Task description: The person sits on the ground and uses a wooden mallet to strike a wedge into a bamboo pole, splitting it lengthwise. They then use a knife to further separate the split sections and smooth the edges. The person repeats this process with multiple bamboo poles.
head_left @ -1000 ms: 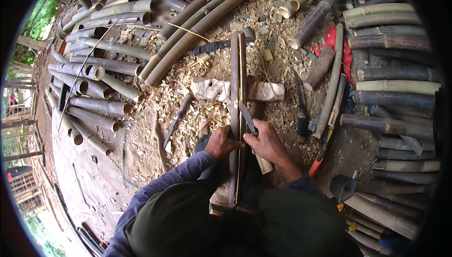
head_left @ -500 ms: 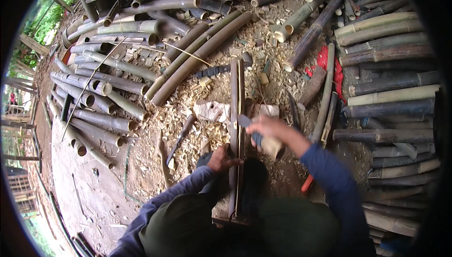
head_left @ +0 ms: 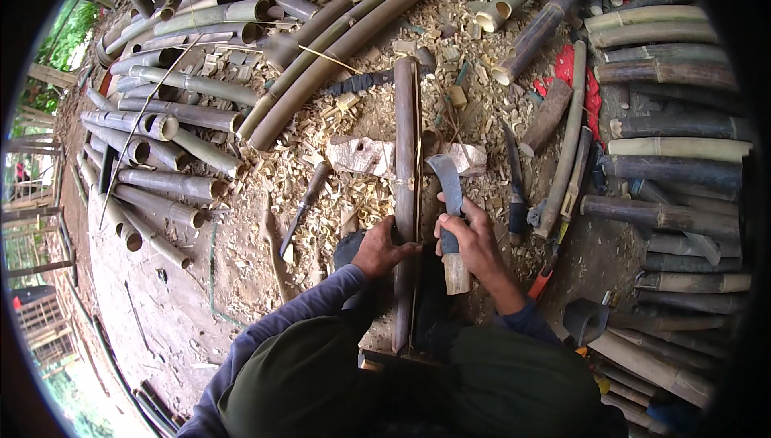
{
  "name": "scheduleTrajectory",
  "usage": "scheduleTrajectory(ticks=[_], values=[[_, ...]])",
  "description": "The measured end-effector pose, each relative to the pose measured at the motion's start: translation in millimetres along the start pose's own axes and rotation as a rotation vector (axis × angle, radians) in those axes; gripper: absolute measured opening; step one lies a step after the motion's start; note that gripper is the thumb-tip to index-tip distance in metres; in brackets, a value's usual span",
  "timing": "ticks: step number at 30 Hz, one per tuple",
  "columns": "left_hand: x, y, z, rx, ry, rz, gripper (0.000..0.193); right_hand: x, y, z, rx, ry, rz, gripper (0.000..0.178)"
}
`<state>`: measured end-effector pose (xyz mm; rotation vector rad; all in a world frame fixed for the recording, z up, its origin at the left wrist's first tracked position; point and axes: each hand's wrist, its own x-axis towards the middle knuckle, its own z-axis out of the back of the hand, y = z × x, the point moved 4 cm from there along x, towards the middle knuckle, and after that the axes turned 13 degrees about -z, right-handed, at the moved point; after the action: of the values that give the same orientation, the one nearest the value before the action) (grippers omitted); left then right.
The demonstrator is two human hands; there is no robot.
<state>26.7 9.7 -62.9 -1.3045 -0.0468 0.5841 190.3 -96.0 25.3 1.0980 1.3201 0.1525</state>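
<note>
A long brown bamboo length (head_left: 405, 133) stretches away from between my knees, with a lengthwise split along its right side. It lies over a pale chopped wood block (head_left: 353, 155). My left hand (head_left: 381, 251) is closed around its near half, thumb across the top. In my right hand (head_left: 475, 244) is a chopping knife (head_left: 446, 177) with a broad grey blade, dark wrapping and a pale wooden handle. The blade points away from me, just right of the bamboo and apart from it. My fingers cover part of the wrapping.
A narrow knife (head_left: 311, 193) lies among wood shavings (head_left: 337, 221) on the left. Right of the block lies a dark curved blade (head_left: 512, 165), near a short log (head_left: 546, 117) and a red cloth (head_left: 590, 97). Bamboo pieces lie stacked left (head_left: 173, 185) and right (head_left: 671, 169).
The knife has swung from lying across the bamboo to pointing away from me on its right. My right forearm has drawn in lower. My left hand has kept its grip, and the view has shifted slightly.
</note>
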Motion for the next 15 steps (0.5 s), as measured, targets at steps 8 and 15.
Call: scheduleTrajectory(ticks=[8,15], values=[[-2,1,-1,0.082,0.02,-0.021,0.072,-13,-21,1,-0.049,0.058,-0.1,0.043],[-3,9,-8,0.162,0.006,0.021,0.081,-14,-11,-3,0.087,0.075,-0.108,0.041]])
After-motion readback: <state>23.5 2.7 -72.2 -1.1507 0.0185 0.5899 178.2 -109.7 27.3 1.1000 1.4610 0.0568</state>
